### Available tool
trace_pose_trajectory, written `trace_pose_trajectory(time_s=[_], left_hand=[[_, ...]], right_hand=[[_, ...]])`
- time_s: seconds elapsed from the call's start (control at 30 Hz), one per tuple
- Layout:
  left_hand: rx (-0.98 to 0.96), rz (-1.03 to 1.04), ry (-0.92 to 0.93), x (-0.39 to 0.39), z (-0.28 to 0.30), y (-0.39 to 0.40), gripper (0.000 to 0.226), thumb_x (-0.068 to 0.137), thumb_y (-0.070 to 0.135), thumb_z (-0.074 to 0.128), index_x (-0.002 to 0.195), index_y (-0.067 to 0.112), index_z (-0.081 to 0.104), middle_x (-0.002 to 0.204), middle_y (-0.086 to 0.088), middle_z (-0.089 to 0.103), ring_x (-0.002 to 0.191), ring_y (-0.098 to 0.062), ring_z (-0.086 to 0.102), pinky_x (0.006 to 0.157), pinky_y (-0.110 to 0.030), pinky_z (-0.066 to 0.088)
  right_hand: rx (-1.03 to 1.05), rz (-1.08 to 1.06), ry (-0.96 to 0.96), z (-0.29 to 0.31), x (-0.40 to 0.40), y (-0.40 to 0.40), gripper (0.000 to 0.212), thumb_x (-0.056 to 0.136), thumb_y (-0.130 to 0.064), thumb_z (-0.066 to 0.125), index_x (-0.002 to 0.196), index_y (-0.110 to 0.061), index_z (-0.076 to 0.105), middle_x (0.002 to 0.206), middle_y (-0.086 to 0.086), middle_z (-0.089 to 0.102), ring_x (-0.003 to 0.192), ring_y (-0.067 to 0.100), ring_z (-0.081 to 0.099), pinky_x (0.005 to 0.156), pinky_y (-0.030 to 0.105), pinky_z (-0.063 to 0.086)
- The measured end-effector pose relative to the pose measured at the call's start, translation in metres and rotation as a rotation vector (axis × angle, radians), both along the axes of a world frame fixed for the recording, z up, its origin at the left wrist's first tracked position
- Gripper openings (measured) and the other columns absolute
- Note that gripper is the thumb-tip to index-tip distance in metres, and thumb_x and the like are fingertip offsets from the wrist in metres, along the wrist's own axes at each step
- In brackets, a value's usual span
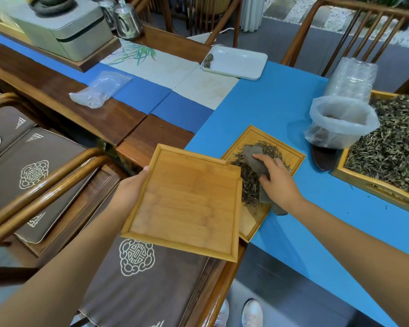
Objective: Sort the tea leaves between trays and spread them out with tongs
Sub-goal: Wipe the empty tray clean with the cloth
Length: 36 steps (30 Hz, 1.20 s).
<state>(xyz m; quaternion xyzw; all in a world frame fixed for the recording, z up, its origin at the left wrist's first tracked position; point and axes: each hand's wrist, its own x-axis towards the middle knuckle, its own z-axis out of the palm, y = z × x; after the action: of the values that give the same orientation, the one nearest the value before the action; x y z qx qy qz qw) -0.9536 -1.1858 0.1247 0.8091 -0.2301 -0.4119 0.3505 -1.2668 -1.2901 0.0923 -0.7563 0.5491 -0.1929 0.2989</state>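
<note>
Bamboo trays mid-transfer — leaves heaped, not yet spread

Bamboo in both working trays. Empty tray (187, 204) held tilted above the chair cushion (137, 267), overlapping the near corner of the second tray (291, 159) on the blue table cover (269, 102). Left hand (132, 185) grips the far-left edge of the empty tray, thumb over the rim, fingers hidden beneath. Right hand (274, 178) rests on the heap of tea leaves (248, 178), fingers curled round a grey cloth-like object (257, 161) — cannot tell exactly what it is. No tongs identifiable in view.

Judged step: gathering or brushing the leaves on the second tray, with the empty tray ready to receive.

Recommended handling:
- Keep the notched corner of the empty tray low and just over the second tray, so strays fall onto wood and not the cover.
- Sweep with light pressure; dry leaves likely to snap if pressed.
- Level the held tray before loading — tilted as it is, leaves would slide to the lower rim.

Containers and contents:
- Empty tray: bare, no leaves visible.
- Second tray: one dense heap toward the middle, bare wood at the near end.
- Large wooden box (373, 187), right edge: full of loose leaves.
- Bag-lined pot (340, 123), just beside the box: a little dark matter inside, quantity unclear.
- White tray (241, 64), far side: a few small round lumps in one corner.
- Clear plastic bag (99, 88), left: appears empty.
</note>
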Motion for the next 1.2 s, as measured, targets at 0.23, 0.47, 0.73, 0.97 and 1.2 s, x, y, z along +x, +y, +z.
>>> trace_pose_trajectory(time_s=[0.23, 0.47, 0.73, 0.97, 1.2], left_hand=[[-0.024, 0.046, 0.006, -0.004, -0.008, 0.004, 0.032, 0.085, 0.060, 0.049, 0.083, 0.030, 0.059, 0.084, 0.011, 0.062, 0.076, -0.009, 0.059, 0.055, -0.024, 0.037], [-0.061, 0.053, 0.066, -0.013, -0.009, -0.005, 0.036, 0.085, 0.059, 0.049, 0.093, 0.026, 0.060, 0.094, 0.003, 0.065, 0.086, -0.016, 0.061, 0.064, -0.030, 0.044], [-0.064, -0.009, 0.028, -0.049, -0.004, -0.030, 0.036, 0.088, 0.059, 0.044, 0.077, 0.027, 0.056, 0.083, 0.005, 0.059, 0.075, -0.013, 0.055, 0.057, -0.029, 0.037], [-0.101, -0.269, -0.195, -0.122, 0.001, -0.069, 0.041, 0.095, 0.050, 0.037, 0.070, 0.020, 0.051, 0.069, 0.005, 0.046, 0.066, -0.011, 0.042, 0.064, -0.026, 0.032], [-0.263, -0.424, -0.040, -0.214, -0.006, -0.088, 0.036, 0.092, 0.052, 0.043, 0.071, 0.028, 0.060, 0.071, 0.015, 0.051, 0.065, 0.001, 0.046, 0.064, -0.021, 0.037]], right_hand=[[-0.001, -0.006, 0.004, 0.002, 0.000, 0.003, 0.051, 0.088, -0.004, 0.047, 0.134, -0.027, 0.038, 0.102, 0.004, 0.040, 0.086, 0.018, 0.042, 0.072, 0.027, 0.034], [0.023, -0.032, -0.041, 0.008, -0.011, 0.009, 0.052, 0.089, -0.005, 0.047, 0.134, -0.029, 0.038, 0.109, 0.007, 0.043, 0.094, 0.023, 0.047, 0.076, 0.029, 0.040], [0.026, -0.150, -0.095, 0.017, -0.051, 0.021, 0.053, 0.089, -0.005, 0.047, 0.133, -0.032, 0.038, 0.109, 0.000, 0.041, 0.086, 0.012, 0.044, 0.071, 0.022, 0.035], [0.034, -0.357, -0.103, 0.020, -0.124, 0.045, 0.053, 0.088, -0.002, 0.047, 0.134, -0.028, 0.039, 0.120, 0.009, 0.046, 0.084, 0.008, 0.041, 0.072, 0.022, 0.032], [0.037, -0.567, -0.025, 0.022, -0.214, 0.088, 0.054, 0.088, -0.003, 0.048, 0.134, -0.028, 0.038, 0.126, 0.010, 0.047, 0.107, 0.022, 0.045, 0.076, 0.028, 0.032]])
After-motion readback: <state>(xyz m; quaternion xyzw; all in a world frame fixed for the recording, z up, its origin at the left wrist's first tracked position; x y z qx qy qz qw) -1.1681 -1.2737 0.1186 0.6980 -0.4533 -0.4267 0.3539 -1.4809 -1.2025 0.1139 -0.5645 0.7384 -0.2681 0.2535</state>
